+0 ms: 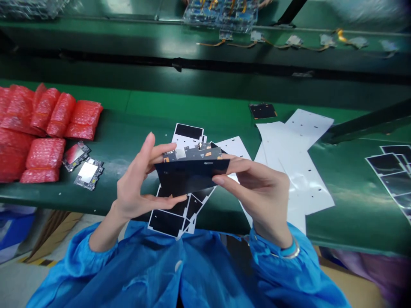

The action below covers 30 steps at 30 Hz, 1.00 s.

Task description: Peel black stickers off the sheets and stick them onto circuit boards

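Circuit board: raised above the green worktop, the circuit board stands edge-up behind a black sheet.
Right hand: the right hand pinches the black sheet's right end between thumb and fingers.
Left hand: the left hand has fingertips at the board's left end, thumb spread before the sheet's lower part — whether it grips, I cannot tell.
Below the hands: white-bordered sheets with black panels, overlapping in a loose pile.
Right of the pile: white sheets with small dark marks; a black board lies just behind them.
Far left: red bubble-wrap packets, with two bare circuit boards just beside them.
Shelf: clear plastic trays, and small modules with orange ribbon cables.
Writing: print on the boards — too small to read.
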Tool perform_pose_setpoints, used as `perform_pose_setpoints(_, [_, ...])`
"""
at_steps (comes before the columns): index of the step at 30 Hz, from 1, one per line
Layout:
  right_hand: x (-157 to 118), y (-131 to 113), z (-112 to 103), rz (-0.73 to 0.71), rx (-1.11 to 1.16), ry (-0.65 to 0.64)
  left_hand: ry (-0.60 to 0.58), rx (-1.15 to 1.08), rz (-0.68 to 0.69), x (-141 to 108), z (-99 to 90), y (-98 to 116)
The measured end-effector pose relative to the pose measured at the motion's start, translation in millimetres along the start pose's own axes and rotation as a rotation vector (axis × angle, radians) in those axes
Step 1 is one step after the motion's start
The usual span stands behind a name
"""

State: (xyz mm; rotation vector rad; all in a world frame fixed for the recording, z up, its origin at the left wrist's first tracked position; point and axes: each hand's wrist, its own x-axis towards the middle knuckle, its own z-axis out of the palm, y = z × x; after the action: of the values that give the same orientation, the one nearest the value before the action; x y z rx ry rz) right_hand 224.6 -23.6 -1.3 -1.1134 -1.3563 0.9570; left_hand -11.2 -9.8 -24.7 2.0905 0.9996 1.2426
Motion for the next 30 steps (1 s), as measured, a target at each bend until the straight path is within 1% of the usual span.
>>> perform_pose_setpoints(9, [-2, -3, -8, 0.056, -0.016, 0.004, -0.059, -0.06, -0.039, -2, -2.5, 1])
perform_pose_setpoints(13, [-2, -5, -9, 0.086, -0.034, 0.022, -0.034, -0.066, -0.149, -4, -2.8, 1])
perform_pose_setpoints(15, [-2, -6, -10, 0.093, -0.029, 0.027, -0.019, -0.069, -0.18, -4, -2.5, 1])
perform_pose_setpoints(18, [-2, -6, -11, 0.096, -0.02, 0.024, -0.036, -0.058, -0.144, -3, -1.7, 1])
perform_pose_setpoints(21, [-1, -5, -11, 0.088, -0.016, 0.017, -0.046, -0.05, -0.066, -1, -0.6, 1])
perform_pose_setpoints(24, [-1, -4, -12, 0.088, 0.0, 0.015, -0.032, -0.054, 0.001, 1, 0.5, 1])
perform_pose_setpoints(27, [-1, -3, -12, 0.102, 0.02, 0.013, -0.026, -0.05, 0.013, 1, 0.6, 0])
perform_pose_setpoints(30, [-1, -4, -12, 0.102, 0.037, 0.008, -0.031, -0.036, -0.008, 0, 0.0, 0])
